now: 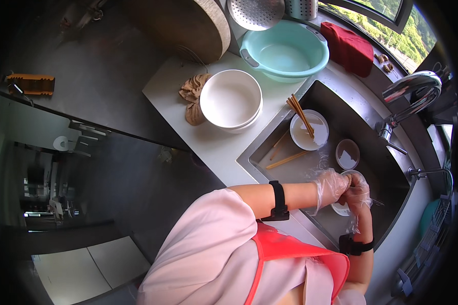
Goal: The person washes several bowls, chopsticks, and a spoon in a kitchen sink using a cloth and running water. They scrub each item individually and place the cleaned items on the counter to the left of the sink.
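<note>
Both my hands wear clear plastic gloves and meet over the sink [297,173]. My left hand [331,186] is curled around a small brownish item [350,180], perhaps a scrubber or cloth, mostly covered by the fingers. Against it, my right hand [359,191] is closed, and a thin metal utensil [377,202] sticks out past its far side. Beneath both hands lies a white bowl [342,209], partly hidden. Close by in the sink sits a small bowl [347,154] holding liquid. A white bowl of water [303,139] has several wooden chopsticks [300,114] leaning in it.
Loose chopsticks [286,160] lie on the sink floor. Stacked white bowls [231,99] and a brown cloth [194,110] occupy the counter [221,156], beside a turquoise basin [290,53]. A chrome faucet [389,126] and a red cloth [345,49] are along the window side.
</note>
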Motion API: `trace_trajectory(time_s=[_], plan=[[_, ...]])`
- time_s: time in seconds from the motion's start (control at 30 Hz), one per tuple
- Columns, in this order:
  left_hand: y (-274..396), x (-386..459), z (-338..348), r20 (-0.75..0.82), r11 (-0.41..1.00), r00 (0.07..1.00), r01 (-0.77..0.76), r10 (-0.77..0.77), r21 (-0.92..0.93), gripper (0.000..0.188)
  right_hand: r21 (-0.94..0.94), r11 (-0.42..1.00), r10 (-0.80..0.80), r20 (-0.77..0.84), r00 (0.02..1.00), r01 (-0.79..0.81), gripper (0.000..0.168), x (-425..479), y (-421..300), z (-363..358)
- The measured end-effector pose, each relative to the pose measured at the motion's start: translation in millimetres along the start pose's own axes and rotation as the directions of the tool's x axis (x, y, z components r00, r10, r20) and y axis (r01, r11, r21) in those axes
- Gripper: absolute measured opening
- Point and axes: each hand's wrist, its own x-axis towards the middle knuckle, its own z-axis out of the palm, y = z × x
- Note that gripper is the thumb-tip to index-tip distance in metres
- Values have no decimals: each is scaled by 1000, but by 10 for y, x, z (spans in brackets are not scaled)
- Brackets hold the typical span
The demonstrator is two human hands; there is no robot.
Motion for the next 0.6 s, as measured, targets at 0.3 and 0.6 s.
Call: trace_trajectory(time_s=[0.3, 0.6], plan=[[-8, -89, -295, 25, 958, 977, -213, 212, 191, 8, 43, 989, 135, 71, 988, -139, 23, -145, -334, -5], [93, -41, -257, -59, 925, 946, -299, 320, 234, 14, 240, 962, 99, 129, 987, -128, 26, 25, -101, -142]])
